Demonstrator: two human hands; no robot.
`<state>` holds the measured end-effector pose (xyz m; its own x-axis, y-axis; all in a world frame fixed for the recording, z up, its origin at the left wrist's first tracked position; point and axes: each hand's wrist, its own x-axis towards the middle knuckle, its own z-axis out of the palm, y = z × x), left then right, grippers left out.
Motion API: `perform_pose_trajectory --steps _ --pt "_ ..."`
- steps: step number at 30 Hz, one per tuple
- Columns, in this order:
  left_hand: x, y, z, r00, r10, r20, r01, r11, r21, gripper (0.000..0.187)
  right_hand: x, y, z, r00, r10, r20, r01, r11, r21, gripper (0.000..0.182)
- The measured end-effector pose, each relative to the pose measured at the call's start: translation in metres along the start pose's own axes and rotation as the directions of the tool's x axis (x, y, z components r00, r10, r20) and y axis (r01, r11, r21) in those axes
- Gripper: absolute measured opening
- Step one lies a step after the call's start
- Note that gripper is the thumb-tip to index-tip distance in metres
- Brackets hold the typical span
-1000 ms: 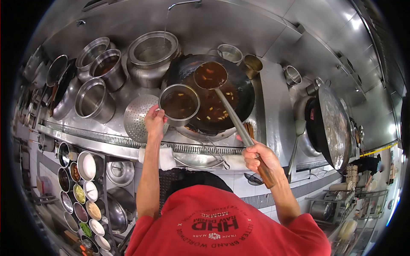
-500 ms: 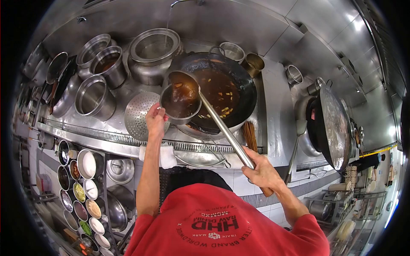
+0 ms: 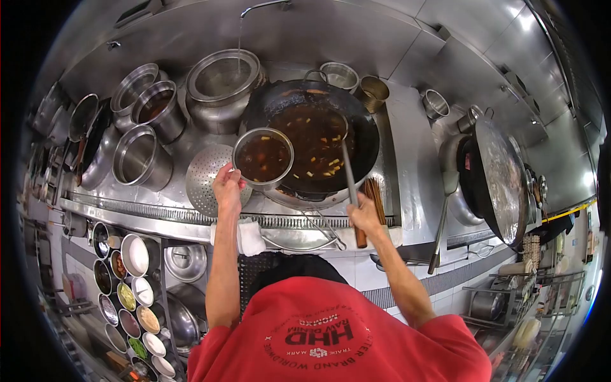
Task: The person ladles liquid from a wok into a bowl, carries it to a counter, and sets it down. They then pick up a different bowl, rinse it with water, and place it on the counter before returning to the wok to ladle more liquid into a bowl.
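My left hand [image 3: 228, 189] grips the rim or handle of a metal pot [image 3: 264, 155] that holds brown sauce with bits in it. This pot is held at the left edge of a large black wok [image 3: 368, 143]. Brown liquid [image 3: 318, 137] with yellow pieces fills the wok's middle. My right hand [image 3: 364, 213] is wrapped around the long handle of a ladle [image 3: 349, 172]. The ladle's bowl is dipped in the wok's liquid, mostly hidden. Left of the wok lies a round perforated strainer [image 3: 207, 181], partly behind my left hand.
Several steel pots stand at the left, one large pot [image 3: 223, 108] under a running tap [image 3: 264, 6]. A bamboo brush [image 3: 375, 198] is right of the wok. Another wok [image 3: 503, 184] leans farther right. Bowls of ingredients [image 3: 149, 320] fill the lower left. A white cloth [image 3: 250, 239] lies on the front edge.
The ladle has moved from above the small pot rightward and down into the wok. My right hand has shifted up and left. The sauce in the pot now shows fully.
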<state>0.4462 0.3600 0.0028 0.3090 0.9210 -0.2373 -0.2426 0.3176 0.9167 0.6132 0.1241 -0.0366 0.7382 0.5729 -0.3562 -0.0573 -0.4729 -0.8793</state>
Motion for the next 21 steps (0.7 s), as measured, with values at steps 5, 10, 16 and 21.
perform_pose_trajectory --steps 5,10,16,21 --pt "0.002 -0.004 -0.004 1.000 -0.012 0.019 0.013 1.000 -0.021 0.027 -0.017 0.001 0.006 0.839 0.210 0.502 -0.542 0.408 0.735 0.029" --pt "0.001 -0.001 -0.007 1.000 -0.022 0.021 0.021 1.000 0.007 0.025 -0.046 -0.026 -0.010 0.820 0.133 0.557 -0.570 0.289 0.769 0.032" --pt "0.006 -0.004 -0.008 0.999 -0.028 0.036 0.030 0.998 -0.055 0.026 -0.090 -0.080 -0.031 0.864 0.132 0.486 -0.467 0.570 0.676 0.041" --pt "0.013 -0.013 -0.008 0.999 -0.015 0.029 0.017 0.998 -0.057 0.024 -0.114 -0.101 -0.032 0.868 0.110 0.484 -0.420 0.682 0.599 0.047"
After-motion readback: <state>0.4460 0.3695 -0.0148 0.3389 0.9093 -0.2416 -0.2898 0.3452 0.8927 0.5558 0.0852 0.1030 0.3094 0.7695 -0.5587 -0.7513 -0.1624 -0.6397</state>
